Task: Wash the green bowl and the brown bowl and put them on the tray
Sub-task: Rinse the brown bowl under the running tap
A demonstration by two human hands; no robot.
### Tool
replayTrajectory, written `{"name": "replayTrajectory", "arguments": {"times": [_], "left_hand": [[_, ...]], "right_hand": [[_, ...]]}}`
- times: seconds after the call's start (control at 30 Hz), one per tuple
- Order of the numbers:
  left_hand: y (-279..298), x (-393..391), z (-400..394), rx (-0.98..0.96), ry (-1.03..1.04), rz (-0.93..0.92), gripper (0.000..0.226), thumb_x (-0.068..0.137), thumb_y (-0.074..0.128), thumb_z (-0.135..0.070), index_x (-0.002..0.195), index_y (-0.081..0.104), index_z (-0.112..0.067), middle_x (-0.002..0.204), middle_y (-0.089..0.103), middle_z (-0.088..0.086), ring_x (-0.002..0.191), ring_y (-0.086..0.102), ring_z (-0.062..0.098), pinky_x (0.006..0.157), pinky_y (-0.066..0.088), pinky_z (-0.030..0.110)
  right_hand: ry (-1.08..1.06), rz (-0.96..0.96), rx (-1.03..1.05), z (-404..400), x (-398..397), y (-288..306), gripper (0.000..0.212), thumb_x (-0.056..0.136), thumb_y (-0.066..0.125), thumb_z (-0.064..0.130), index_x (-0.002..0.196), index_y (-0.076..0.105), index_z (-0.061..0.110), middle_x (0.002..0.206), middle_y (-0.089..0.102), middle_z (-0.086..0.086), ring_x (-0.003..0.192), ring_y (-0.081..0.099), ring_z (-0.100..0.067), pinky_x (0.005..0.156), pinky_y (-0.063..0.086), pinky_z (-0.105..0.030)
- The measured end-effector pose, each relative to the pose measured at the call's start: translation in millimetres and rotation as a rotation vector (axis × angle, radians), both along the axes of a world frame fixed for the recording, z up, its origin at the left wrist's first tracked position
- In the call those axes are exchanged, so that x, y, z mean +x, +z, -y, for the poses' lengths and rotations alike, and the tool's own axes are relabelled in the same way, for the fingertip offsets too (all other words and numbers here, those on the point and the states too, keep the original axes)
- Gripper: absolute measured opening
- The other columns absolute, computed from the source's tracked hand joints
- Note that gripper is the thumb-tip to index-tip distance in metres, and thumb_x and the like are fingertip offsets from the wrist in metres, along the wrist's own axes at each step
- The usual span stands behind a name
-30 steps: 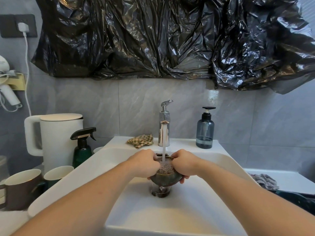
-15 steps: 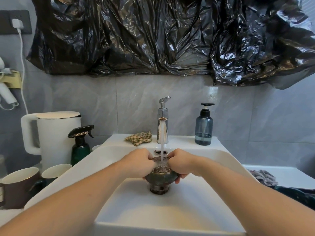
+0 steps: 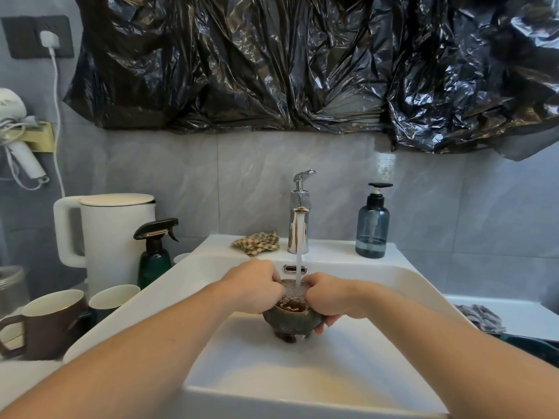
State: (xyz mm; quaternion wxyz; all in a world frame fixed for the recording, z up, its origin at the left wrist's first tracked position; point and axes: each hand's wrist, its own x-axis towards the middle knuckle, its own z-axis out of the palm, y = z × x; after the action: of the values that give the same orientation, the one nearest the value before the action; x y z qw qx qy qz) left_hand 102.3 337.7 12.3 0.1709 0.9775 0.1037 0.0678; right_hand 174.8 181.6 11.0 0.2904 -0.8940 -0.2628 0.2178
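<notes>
Now both hands — left hand [image 3: 252, 287], right hand [image 3: 331, 297] — grip the water-filled green bowl [image 3: 292, 323].

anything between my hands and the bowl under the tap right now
Nothing visible: the left hand and right hand both grip the small green glazed bowl directly at its rim, under the running chrome tap.

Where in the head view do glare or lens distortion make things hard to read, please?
Head view: bright glare streaks the black plastic sheet; wide-angle bending curves the sink rim and stretches both forearms; foaming tap water hides the bowl interior between the left hand and right hand.
</notes>
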Motion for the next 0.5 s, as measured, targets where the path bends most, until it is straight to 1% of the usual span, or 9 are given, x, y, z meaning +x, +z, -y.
{"name": "replayTrajectory", "arguments": {"times": [0.1, 0.2, 0.3, 0.33, 0.4, 0.43, 0.47, 0.5], "left_hand": [[-0.4, 1.7, -1.2, 0.021, 0.004, 0.018, 0.034, 0.092, 0.054, -0.024, 0.059, 0.049, -0.021, 0.063, 0.047, 0.0, 0.066, 0.047, 0.022, 0.059, 0.033, 0.033], [-0.5, 3.0, -1.8, 0.043, 0.0, 0.063, 0.032, 0.094, 0.055, -0.027, 0.062, 0.053, -0.022, 0.067, 0.054, 0.0, 0.07, 0.051, 0.022, 0.06, 0.035, 0.033], [-1.2, 2.6, -1.9, 0.072, -0.016, 0.099, 0.028, 0.096, 0.054, -0.029, 0.069, 0.056, -0.024, 0.074, 0.062, -0.002, 0.075, 0.057, 0.021, 0.062, 0.037, 0.033], [-1.7, 2.5, -1.8, 0.086, -0.024, 0.111, 0.027, 0.097, 0.054, -0.029, 0.069, 0.056, -0.026, 0.074, 0.062, -0.003, 0.076, 0.057, 0.02, 0.062, 0.037, 0.033], [-2.1, 2.5, -1.6, 0.109, -0.038, 0.13, 0.025, 0.097, 0.054, -0.029, 0.072, 0.057, -0.028, 0.076, 0.063, -0.005, 0.078, 0.058, 0.019, 0.061, 0.036, 0.032], [-2.0, 2.4, -1.6, 0.116, -0.044, 0.136, 0.024, 0.097, 0.054, -0.029, 0.073, 0.058, -0.029, 0.077, 0.064, -0.005, 0.079, 0.058, 0.019, 0.061, 0.036, 0.032], [-2.0, 2.6, -1.9, 0.119, -0.048, 0.139, 0.023, 0.097, 0.053, -0.029, 0.075, 0.059, -0.029, 0.078, 0.064, -0.005, 0.079, 0.058, 0.019, 0.062, 0.037, 0.032], [-1.9, 2.7, -2.2, 0.121, -0.05, 0.145, 0.022, 0.097, 0.053, -0.029, 0.076, 0.061, -0.029, 0.079, 0.065, -0.005, 0.08, 0.058, 0.019, 0.062, 0.037, 0.032]], "right_hand": [[0.003, 0.022, 0.002, -0.1, 0.8, 0.6, 0.062, 0.098, 0.031, 0.005, 0.158, 0.026, 0.019, 0.121, 0.064, -0.012, 0.065, 0.071, -0.019, 0.056, 0.052, -0.025], [0.002, 0.05, 0.023, 0.2, 2.4, 1.8, 0.058, 0.097, 0.031, 0.006, 0.155, 0.032, 0.017, 0.116, 0.068, -0.013, 0.067, 0.073, -0.022, 0.059, 0.053, -0.027], [-0.003, 0.052, 0.052, 0.8, 1.6, 3.8, 0.046, 0.1, 0.036, 0.01, 0.146, 0.041, 0.015, 0.111, 0.07, -0.009, 0.08, 0.078, -0.029, 0.056, 0.055, -0.026], [-0.003, 0.052, 0.057, 1.2, 1.0, 4.7, 0.043, 0.101, 0.038, 0.011, 0.144, 0.042, 0.015, 0.109, 0.07, -0.007, 0.083, 0.078, -0.029, 0.055, 0.055, -0.025], [-0.003, 0.076, 0.057, 1.8, -0.2, 6.0, 0.043, 0.101, 0.039, 0.008, 0.144, 0.043, 0.015, 0.11, 0.065, -0.003, 0.087, 0.075, -0.025, 0.062, 0.06, -0.027], [-0.003, 0.092, 0.056, 2.0, -0.5, 6.2, 0.046, 0.101, 0.039, 0.007, 0.145, 0.043, 0.016, 0.115, 0.063, -0.005, 0.091, 0.071, -0.024, 0.067, 0.061, -0.028], [-0.002, 0.102, 0.056, 2.1, -0.4, 6.1, 0.047, 0.1, 0.039, 0.006, 0.146, 0.043, 0.016, 0.121, 0.061, -0.007, 0.093, 0.069, -0.023, 0.07, 0.061, -0.029], [0.0, 0.106, 0.06, 2.2, -0.5, 6.0, 0.047, 0.1, 0.04, 0.006, 0.146, 0.043, 0.016, 0.123, 0.06, -0.007, 0.092, 0.067, -0.022, 0.069, 0.061, -0.028]]}}
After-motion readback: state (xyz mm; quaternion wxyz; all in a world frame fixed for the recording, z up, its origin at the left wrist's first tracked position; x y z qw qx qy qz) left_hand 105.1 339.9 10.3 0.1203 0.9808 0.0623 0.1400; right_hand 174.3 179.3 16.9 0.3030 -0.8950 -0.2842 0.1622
